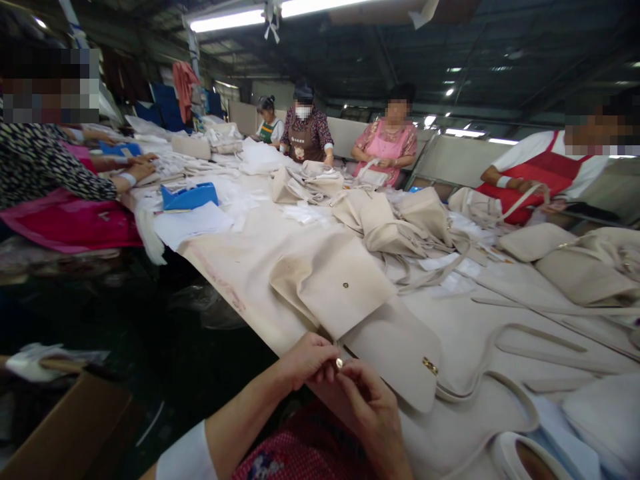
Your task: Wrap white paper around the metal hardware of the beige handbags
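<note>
My left hand (313, 359) is closed in a pinch at a small round gold metal fitting (339, 363), at the near edge of the table. My right hand (373, 397) meets it from the other side, thumb and fingers closed at the same fitting; anything else between those fingers is hidden. Just beyond both hands lies a beige bag (345, 283) with a small metal snap on its panel. Its flap (400, 353) spreads out to the right and carries a gold clasp (430, 365). A long beige strap (505, 380) curls away beside it.
More beige bags (400, 220) are heaped across the table (235, 260). A blue tape dispenser (190, 196) stands at the far left, a tape roll (525, 460) at the near right. A cardboard box (75, 427) sits low left. Several co-workers handle bags around the table.
</note>
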The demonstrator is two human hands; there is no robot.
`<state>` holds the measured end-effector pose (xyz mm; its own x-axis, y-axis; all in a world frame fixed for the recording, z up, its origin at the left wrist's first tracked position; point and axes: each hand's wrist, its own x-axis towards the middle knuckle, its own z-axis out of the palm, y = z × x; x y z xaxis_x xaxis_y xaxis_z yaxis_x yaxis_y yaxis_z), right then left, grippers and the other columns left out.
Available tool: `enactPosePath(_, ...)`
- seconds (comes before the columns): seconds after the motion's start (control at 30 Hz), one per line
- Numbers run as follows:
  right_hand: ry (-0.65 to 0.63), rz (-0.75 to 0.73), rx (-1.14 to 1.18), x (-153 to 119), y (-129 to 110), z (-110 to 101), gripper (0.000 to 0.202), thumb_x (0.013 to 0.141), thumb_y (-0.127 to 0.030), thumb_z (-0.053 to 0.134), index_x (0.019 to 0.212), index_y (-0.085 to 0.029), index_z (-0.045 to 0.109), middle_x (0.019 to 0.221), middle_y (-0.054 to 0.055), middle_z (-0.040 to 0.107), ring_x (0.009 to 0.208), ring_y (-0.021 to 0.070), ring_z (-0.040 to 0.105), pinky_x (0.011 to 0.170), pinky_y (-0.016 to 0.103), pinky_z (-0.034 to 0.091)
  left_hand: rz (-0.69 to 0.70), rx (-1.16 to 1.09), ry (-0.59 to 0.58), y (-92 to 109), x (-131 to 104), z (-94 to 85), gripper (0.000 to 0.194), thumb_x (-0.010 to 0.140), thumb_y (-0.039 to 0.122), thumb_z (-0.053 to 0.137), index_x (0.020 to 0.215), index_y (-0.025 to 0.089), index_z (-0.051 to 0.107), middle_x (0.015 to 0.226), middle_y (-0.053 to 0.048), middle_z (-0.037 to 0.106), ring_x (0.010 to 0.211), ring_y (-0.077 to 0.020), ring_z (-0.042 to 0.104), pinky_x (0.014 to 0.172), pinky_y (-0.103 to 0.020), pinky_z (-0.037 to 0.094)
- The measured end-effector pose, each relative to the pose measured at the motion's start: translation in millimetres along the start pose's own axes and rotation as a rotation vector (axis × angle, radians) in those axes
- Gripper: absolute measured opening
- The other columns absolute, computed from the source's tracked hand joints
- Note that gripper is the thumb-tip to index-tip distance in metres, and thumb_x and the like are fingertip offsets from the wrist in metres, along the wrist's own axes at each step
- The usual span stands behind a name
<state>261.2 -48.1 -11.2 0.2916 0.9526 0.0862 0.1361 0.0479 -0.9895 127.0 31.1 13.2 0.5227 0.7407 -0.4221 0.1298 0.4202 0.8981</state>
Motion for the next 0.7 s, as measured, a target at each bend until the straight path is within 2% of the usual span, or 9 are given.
enactPosePath(0.1,-0.005,0.308,0.096,16,-13,-7,0.052,0.064,-0.067,0.068,0.076,-0.017,0.071,0.076,0.008,0.072,0.064,0.0190,0.064,0.053,0.028,0.052,-0.011,-0.038,-0.010,-5,-3,0.2,0.030,0.071,0.044,0.058,0.059,0.016,0.058,0.041,0.005,0.052,0.033,-0.0055,0.037,0.037,-0.020,0.017)
enactPosePath(0.17,-0.083,0.419,0.093,28,-22,-6,0.060,0.060,-0.072,0.068,0.074,-0.013,0.071,0.071,0.009,0.071,0.054,0.0155,0.059,0.043,0.024,0.045,-0.007,-0.062,-0.025,-8,-5,0.3,0.036,0.072,0.050,0.060,0.063,0.016,0.058,0.044,0.004,0.053,0.034,-0.0056,0.038,0.037,-0.020,0.016)
enactPosePath(0.23,-0.197,0.428,0.081,38,-31,0,0.056,0.059,-0.068,0.071,0.066,-0.013,0.069,0.056,0.004,0.064,0.046,0.0105,0.050,0.038,0.020,0.035,0.005,-0.084,-0.026,-11,-7,1.1,0.042,0.072,0.058,0.061,0.065,0.016,0.056,0.045,0.005,0.053,0.035,-0.0053,0.038,0.038,-0.020,0.016)
enactPosePath(0.3,-0.247,0.403,0.113,44,-36,9,0.048,0.058,-0.061,0.075,0.057,-0.015,0.064,0.046,-0.002,0.055,0.042,0.0080,0.044,0.040,0.020,0.030,0.025,-0.116,0.000,-14,-9,3.1,0.049,0.071,0.065,0.058,0.069,0.017,0.055,0.047,0.005,0.053,0.035,-0.0051,0.038,0.038,-0.020,0.016)
enactPosePath(0.4,-0.241,0.396,0.159,45,-35,17,0.043,0.055,-0.055,0.079,0.053,-0.017,0.057,0.044,-0.005,0.052,0.043,0.0085,0.043,0.045,0.022,0.032,0.073,-0.113,0.092,-19,-11,8.0,0.056,0.071,0.073,0.051,0.066,0.017,0.053,0.044,0.005,0.049,0.033,-0.0054,0.036,0.036,-0.020,0.016)
enactPosePath(0.53,-0.209,0.346,0.120,42,-27,20,0.042,0.061,-0.055,0.076,0.056,-0.018,0.056,0.049,-0.004,0.053,0.047,0.0106,0.046,0.047,0.024,0.034,0.176,-0.047,0.217,-26,-11,13.8,0.051,0.071,0.066,0.057,0.060,0.016,0.054,0.040,0.005,0.048,0.031,-0.0051,0.035,0.036,-0.020,0.023)
enactPosePath(0.6,-0.187,0.342,0.123,40,-26,21,0.041,0.061,-0.055,0.075,0.058,-0.019,0.057,0.047,-0.004,0.052,0.044,0.0109,0.045,0.045,0.025,0.032,0.192,-0.083,0.189,-29,-12,14.7,0.050,0.072,0.065,0.056,0.065,0.016,0.056,0.045,0.003,0.053,0.032,-0.0063,0.040,0.035,-0.020,0.026)
enactPosePath(0.7,-0.149,0.344,0.184,38,-30,23,0.040,0.059,-0.053,0.076,0.056,-0.020,0.055,0.044,-0.005,0.049,0.041,0.0106,0.043,0.043,0.025,0.031,0.160,-0.175,0.086,-31,-14,13.4,0.049,0.069,0.064,0.058,0.072,0.015,0.056,0.051,0.001,0.058,0.034,-0.0093,0.049,0.033,-0.020,0.031)
